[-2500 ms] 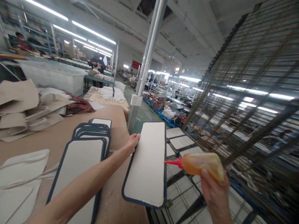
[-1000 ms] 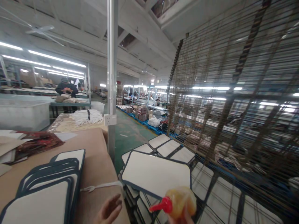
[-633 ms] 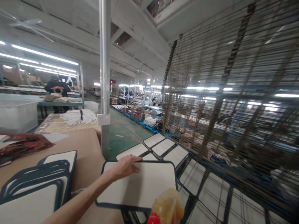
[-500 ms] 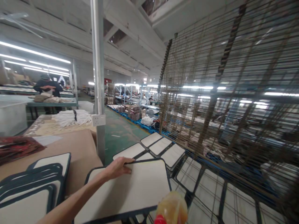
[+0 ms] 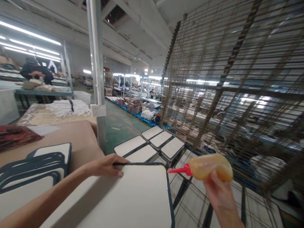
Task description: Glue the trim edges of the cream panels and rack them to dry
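My left hand grips the far edge of a cream panel with a dark border, thumb on its face. My right hand is wrapped round a soft bottle of yellowish liquid. The bottle lies nearly level, and its red nozzle points left at the panel's far right corner. Whether the tip touches the border I cannot tell. A thin yellowish line shows along the inside of the border near that corner. At the left, several similar dark-edged panels lie in an overlapping stack on a brown-covered table.
More bordered panels lie in rows beyond and to the right. A tall wire rack leans over the right side. A metal post with a socket box stands at the brown table's corner. A person works far left.
My right hand has come into view, and the bottle has risen and turned from nozzle-down to level, nozzle leftward. The panel and my left hand have shifted left in the picture.
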Action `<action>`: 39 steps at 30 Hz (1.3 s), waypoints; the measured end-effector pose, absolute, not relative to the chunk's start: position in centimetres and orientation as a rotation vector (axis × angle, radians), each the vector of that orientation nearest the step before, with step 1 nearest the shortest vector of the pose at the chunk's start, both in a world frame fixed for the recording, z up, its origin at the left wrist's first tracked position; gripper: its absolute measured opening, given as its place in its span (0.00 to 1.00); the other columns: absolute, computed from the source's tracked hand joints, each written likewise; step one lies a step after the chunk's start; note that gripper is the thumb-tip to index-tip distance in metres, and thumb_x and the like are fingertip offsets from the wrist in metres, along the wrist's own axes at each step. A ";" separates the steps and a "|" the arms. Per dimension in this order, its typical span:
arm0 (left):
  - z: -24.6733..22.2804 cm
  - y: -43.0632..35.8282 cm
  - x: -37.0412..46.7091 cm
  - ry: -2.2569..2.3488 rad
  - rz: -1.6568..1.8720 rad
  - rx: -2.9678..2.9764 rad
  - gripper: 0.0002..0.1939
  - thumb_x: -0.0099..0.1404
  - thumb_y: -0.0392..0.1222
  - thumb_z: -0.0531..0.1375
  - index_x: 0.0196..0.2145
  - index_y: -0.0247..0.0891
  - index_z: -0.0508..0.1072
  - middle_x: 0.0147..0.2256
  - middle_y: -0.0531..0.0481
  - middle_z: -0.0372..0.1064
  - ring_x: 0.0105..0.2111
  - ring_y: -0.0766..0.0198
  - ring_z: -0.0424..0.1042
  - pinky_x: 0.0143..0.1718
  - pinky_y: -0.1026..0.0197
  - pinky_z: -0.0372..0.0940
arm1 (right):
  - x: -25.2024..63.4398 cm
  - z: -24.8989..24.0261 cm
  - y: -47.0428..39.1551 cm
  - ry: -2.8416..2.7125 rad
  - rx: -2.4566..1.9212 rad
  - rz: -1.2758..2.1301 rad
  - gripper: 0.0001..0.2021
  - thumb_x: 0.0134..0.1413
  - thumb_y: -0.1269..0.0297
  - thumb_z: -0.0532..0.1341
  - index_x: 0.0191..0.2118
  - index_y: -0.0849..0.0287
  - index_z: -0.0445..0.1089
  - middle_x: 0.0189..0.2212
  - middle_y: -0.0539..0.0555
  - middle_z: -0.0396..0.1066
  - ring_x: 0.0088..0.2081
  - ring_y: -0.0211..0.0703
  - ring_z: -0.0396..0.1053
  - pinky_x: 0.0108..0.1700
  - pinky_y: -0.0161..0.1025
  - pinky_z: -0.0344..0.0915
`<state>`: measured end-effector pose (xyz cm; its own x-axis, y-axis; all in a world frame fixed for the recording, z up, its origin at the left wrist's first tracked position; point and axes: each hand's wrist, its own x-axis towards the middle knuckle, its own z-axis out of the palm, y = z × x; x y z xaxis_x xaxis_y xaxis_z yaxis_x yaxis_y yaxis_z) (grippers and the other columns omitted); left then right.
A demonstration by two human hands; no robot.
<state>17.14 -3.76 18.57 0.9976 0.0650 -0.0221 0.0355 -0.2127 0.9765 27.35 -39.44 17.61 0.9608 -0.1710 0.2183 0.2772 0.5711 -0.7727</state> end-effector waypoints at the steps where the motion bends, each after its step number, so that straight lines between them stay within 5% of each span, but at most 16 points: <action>1: 19.1 -4.0 16.9 -0.030 -0.103 1.827 0.14 0.39 0.38 0.68 0.28 0.33 0.79 0.25 0.51 0.74 0.30 0.53 0.71 0.29 0.63 0.65 | 27.4 17.6 -39.6 -0.147 -0.942 -0.254 0.28 0.26 0.62 0.74 0.42 0.48 0.71 0.30 0.46 0.75 0.36 0.38 0.70 0.44 0.36 0.65; 9: 20.6 -4.4 16.1 -0.212 -0.281 1.875 0.16 0.45 0.41 0.67 0.34 0.33 0.79 0.29 0.48 0.75 0.30 0.54 0.71 0.29 0.63 0.64 | 27.3 17.5 -40.7 -0.185 -1.032 -0.207 0.30 0.22 0.61 0.74 0.41 0.49 0.72 0.28 0.50 0.74 0.30 0.45 0.71 0.43 0.48 0.66; 21: 21.4 -4.4 15.6 -0.045 -0.390 1.737 0.17 0.40 0.33 0.68 0.33 0.31 0.79 0.32 0.46 0.75 0.37 0.47 0.72 0.37 0.57 0.66 | 25.6 18.6 -40.7 -0.254 -1.065 -0.080 0.42 0.16 0.55 0.75 0.48 0.51 0.68 0.36 0.59 0.74 0.40 0.62 0.70 0.48 0.65 0.60; 35: 21.7 -4.2 15.4 0.032 -0.345 1.615 0.17 0.40 0.21 0.64 0.32 0.21 0.76 0.30 0.46 0.76 0.33 0.51 0.72 0.32 0.61 0.65 | 24.7 17.7 -41.7 -0.317 -1.145 -0.021 0.35 0.22 0.54 0.73 0.45 0.52 0.69 0.37 0.59 0.73 0.40 0.61 0.71 0.48 0.61 0.62; 39: 21.6 -4.0 15.3 -0.105 -0.324 1.711 0.17 0.42 0.26 0.65 0.34 0.19 0.76 0.29 0.43 0.76 0.30 0.51 0.71 0.31 0.61 0.64 | 25.1 16.3 -42.3 -0.289 -1.108 -0.071 0.33 0.24 0.58 0.72 0.46 0.52 0.69 0.38 0.58 0.74 0.42 0.60 0.70 0.49 0.59 0.62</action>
